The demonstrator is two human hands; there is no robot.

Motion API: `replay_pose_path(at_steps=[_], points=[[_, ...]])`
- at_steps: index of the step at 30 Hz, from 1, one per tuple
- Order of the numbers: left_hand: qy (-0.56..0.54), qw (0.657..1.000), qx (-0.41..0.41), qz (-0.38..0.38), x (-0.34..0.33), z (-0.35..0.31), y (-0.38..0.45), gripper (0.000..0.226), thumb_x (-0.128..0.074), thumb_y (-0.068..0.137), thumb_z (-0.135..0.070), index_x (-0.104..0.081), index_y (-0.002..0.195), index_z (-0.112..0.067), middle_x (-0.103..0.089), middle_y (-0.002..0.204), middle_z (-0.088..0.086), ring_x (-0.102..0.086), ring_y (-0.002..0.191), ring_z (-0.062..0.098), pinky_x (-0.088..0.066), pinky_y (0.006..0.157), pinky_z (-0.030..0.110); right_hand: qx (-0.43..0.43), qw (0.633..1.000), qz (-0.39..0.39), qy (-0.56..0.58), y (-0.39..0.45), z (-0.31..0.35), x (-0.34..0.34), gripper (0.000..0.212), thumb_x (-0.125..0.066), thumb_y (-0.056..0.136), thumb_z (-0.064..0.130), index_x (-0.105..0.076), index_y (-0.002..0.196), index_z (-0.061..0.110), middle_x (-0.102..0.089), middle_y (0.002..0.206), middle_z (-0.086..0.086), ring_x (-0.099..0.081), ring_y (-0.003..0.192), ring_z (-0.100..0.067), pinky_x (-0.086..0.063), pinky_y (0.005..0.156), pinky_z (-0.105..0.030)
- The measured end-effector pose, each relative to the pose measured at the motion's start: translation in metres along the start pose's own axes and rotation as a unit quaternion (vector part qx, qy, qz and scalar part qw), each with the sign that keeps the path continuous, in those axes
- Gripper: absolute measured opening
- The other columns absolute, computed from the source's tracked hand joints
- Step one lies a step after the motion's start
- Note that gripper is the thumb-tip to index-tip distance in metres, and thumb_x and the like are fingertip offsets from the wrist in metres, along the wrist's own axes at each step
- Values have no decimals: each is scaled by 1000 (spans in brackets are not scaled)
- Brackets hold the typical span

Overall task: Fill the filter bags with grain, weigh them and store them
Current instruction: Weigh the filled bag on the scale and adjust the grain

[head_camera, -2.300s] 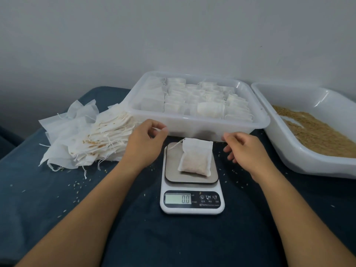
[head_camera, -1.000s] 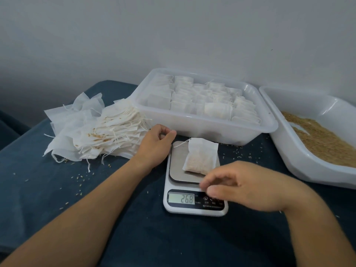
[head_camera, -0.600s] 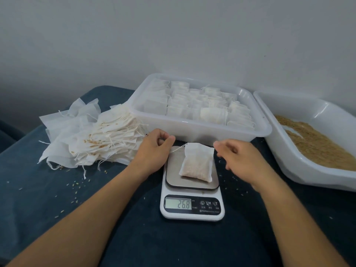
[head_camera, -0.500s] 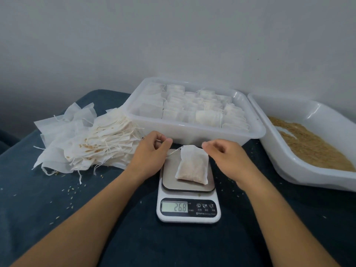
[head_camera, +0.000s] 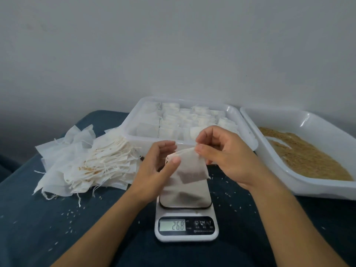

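A dark blue worktop carries a heap of empty filter bags at left, a digital scale in front, and two white plastic trays behind — one of filled bags, one of grain — with stray grains scattered.

Plain pale grey-white painted wall filling bkgd, shading darker twd lower left; dark blue-grey cloth-covered table running up to it; soft, even light falling.
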State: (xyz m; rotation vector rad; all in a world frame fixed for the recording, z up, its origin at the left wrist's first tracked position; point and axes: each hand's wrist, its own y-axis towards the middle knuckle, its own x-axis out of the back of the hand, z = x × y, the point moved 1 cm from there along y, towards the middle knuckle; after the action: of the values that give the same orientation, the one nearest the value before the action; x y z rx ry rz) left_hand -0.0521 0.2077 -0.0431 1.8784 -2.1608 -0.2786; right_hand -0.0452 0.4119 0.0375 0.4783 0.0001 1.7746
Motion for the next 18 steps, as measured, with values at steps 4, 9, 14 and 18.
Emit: replay_pose_path(at_steps=[4, 9, 14, 18], points=[[-86, 988, -11, 130, -19, -15, -1, 66, -75, 86, -36, -47, 143, -15, -65, 137, -1, -60, 131, 18, -50, 102, 29, 73, 997, 0, 28, 4, 31, 13, 24, -70, 95, 11, -71, 88, 33, -69, 83, 9, -64, 70, -8, -54, 67, -22], [-129, 982, 59, 125, -49, -31, 10, 47, -79, 80, -39, -72, 121, -19, -74, 119, 14, -68, 117, 31, -56, 102, 46, 95, 992, -45, 65, 12, 42, 34, 32, -66, 97, 3, -74, 86, 32, -68, 80, 6, -64, 72, -10, -55, 68, -23], [-196, 976, 62, 68, -66, -54, 36, 20, -80, 77, -41, -81, 94, -30, -77, 90, 9, -75, 90, 20, -59, 77, 25, 89, 987, -112, 70, 14, 38, 72, 27, -68, 97, 9, -76, 91, 34, -69, 84, 7, -66, 76, -11, -56, 69, -22], [-126, 988, 48, 81, -71, -67, 59, 13, -79, 82, -32, -80, 96, -31, -77, 87, 6, -75, 85, 20, -59, 76, 25, 58, 984, -161, 44, 12, 26, 104, 21, -71, 92, 42, -72, 113, 39, -73, 99, 12, -72, 94, -9, -59, 80, -28]])
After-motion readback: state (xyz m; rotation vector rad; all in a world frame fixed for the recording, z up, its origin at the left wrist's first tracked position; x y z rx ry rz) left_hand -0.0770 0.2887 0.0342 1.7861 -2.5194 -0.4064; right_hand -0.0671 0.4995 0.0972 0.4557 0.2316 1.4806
